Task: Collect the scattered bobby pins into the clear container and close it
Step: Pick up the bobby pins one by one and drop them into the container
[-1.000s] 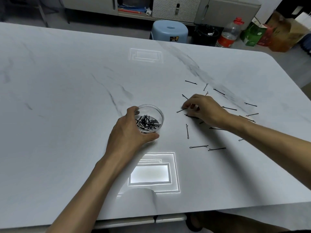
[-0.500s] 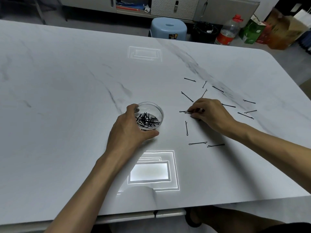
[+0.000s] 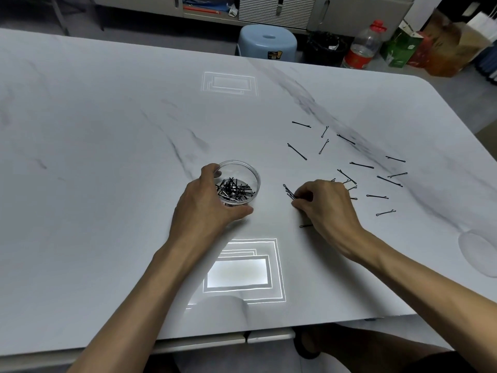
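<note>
A round clear container (image 3: pixel 252 174) stands open on the white marble table (image 3: pixel 107 157), holding several black bobby pins (image 3: pixel 234 190). My left hand (image 3: pixel 207 200) grips the container from its near left side. Just to its right, my right hand (image 3: pixel 325 203) pinches a small bunch of bobby pins (image 3: pixel 290 191) against the tabletop. Several loose bobby pins (image 3: pixel 361 165) lie scattered beyond and to the right of that hand. One more pin (image 3: pixel 305 226) pokes out from under my right palm. A faint clear round lid (image 3: pixel 478 251) lies near the right table edge.
Bright rectangular light reflections (image 3: pixel 239 270) show on the table near me and farther back. Past the far edge stand a blue stool (image 3: pixel 266 41), a plastic bottle (image 3: pixel 363 47), a green box (image 3: pixel 400 47) and cabinets.
My right hand slid nearer to me and slightly left, gathering pins in its fingertips. The left hand stayed on the container.
</note>
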Demonstrator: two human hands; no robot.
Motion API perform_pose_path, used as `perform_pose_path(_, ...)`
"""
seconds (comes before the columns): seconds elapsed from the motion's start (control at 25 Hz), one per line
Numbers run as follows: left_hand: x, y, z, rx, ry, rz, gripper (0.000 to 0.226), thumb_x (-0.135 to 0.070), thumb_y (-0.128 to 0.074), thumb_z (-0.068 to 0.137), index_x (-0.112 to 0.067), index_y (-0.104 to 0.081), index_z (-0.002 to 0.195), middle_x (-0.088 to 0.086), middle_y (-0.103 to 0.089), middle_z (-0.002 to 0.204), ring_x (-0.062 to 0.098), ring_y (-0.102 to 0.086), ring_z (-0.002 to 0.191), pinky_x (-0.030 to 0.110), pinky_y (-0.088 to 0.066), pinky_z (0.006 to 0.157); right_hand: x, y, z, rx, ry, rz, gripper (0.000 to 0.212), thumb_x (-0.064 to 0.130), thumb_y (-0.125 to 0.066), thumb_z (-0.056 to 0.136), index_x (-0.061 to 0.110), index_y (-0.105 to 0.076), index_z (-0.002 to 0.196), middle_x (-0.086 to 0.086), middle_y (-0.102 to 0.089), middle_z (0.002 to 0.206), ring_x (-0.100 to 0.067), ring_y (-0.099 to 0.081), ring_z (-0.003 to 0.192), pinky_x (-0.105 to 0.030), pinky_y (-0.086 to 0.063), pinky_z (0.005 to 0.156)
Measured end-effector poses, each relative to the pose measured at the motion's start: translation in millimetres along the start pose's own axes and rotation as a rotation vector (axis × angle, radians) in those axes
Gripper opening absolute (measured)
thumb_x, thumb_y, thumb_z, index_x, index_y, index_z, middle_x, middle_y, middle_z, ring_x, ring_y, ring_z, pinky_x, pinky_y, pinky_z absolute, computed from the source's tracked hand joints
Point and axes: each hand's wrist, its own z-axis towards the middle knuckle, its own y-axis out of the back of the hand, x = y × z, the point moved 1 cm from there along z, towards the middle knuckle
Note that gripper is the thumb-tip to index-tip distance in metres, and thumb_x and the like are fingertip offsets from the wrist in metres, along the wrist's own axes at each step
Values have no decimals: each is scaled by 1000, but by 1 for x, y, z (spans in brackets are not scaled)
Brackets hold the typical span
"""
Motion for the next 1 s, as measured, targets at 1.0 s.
perform_pose_path(1.0,-9,-11,-1,59,-38,-44,93,-38,-88,60,-23,-38,138,-8,-52,138,14,-51,124,24,-37,90,-32,68,10,289,253,68,27,5,-78,74,22,-69,92,8,-66,89,-9,-60,77,-21,-48,71)
